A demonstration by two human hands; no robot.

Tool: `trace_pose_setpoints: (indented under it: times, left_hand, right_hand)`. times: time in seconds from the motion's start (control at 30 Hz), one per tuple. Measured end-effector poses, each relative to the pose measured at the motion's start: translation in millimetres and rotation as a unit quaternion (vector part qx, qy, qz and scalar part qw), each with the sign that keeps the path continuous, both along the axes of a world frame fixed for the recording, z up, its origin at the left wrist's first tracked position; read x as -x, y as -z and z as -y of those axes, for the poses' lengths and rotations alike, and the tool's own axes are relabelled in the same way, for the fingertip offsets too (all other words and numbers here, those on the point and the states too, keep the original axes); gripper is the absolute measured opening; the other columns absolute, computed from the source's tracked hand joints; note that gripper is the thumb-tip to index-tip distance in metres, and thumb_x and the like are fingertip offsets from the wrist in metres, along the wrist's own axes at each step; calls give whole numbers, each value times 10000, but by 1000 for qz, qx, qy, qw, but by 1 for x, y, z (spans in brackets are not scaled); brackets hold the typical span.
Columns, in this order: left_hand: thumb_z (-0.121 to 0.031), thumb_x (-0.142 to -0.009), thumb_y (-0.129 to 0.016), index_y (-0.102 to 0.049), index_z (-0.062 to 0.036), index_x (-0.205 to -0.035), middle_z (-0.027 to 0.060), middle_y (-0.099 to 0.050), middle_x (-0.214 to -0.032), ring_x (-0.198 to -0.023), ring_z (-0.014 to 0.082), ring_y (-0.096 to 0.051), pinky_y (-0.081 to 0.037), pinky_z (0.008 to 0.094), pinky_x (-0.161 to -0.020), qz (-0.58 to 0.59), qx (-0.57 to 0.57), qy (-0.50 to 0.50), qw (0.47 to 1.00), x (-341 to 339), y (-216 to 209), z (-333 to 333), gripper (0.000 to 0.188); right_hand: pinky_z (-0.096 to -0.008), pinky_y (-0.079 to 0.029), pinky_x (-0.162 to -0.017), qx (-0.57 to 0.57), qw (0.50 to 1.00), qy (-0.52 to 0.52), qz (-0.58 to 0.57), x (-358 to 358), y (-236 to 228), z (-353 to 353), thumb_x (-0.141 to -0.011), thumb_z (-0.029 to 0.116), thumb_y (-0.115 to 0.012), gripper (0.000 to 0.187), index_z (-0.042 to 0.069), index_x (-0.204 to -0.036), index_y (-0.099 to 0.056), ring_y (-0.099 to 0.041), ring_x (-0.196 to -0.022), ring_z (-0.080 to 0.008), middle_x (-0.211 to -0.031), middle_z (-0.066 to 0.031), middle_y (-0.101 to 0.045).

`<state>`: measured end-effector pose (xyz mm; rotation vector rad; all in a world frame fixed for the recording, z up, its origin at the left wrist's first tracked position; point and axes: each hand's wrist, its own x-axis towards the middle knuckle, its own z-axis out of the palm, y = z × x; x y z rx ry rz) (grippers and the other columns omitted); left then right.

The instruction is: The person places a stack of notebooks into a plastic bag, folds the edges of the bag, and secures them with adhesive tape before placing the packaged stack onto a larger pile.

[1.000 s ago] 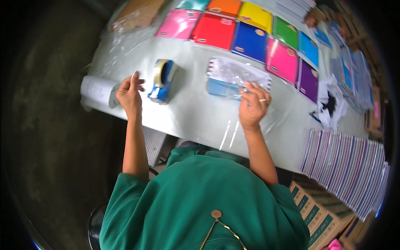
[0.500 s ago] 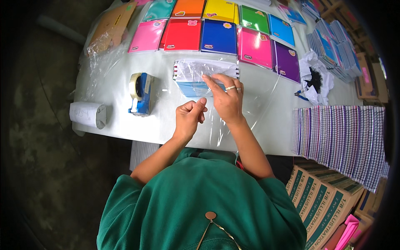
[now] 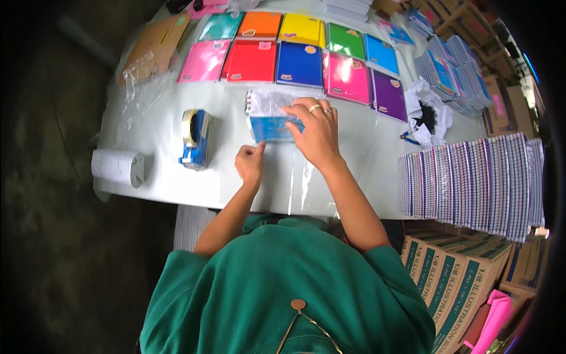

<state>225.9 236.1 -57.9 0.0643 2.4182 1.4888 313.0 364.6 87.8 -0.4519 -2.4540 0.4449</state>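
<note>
In front of me, a stack of spiral notebooks (image 3: 269,126) is covered by clear plastic film, its white top and blue side showing. My right hand (image 3: 318,135) bends over the right part of the stack, fingertips on top and thumb against the blue side. My left hand (image 3: 250,164) is at the stack's near left corner, fingers curled and thumb pointing up to the corner. Whatever lies between those fingers is too small to make out. More clear film spreads over the table below the right hand. A blue tape dispenser (image 3: 198,141) with a tape roll stands left of the stack.
Rows of coloured notebooks (image 3: 252,61) lie at the back of the white table (image 3: 224,189). A white roll (image 3: 118,167) sits at the left edge. Crumpled paper (image 3: 433,127), pliers and stacked spiral notebooks (image 3: 463,183) are at the right, above cardboard boxes (image 3: 454,271).
My left hand has moved left and slightly down to the stack's near corner. My right thumb has come down onto the blue side. The view has shifted a little.
</note>
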Motion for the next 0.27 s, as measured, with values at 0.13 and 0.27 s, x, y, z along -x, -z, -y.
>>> trace_pose_setpoints:
  times: [0.13, 0.27]
  left_hand:
    - [-288, -656, -803, -519, 1, -1110, 119, -587, -932, -857, 203, -537, -440, 378, -793, -137, -118, 100, 978, -2, -17, -2, 608]
    - [-259, -626, -813, -387, -14, -1300, 125, -497, -1141, -1098, 278, -448, -360, 435, -946, -289, -151, 284, 902, 34, 4, -35, 835]
  right_hand:
    - [-390, -348, -888, -126, 991, 34, 12, 19, -19, -14, -590, 168, -750, 493, 81, -1051, -599, -505, -1032, -271, -1017, -79, -595]
    - [-422, -407, -846, -20, 994, 8, 111, 26, -9, -46, -535, 141, -685, 497, 56, -1018, -605, -571, -986, -298, -990, -136, -619]
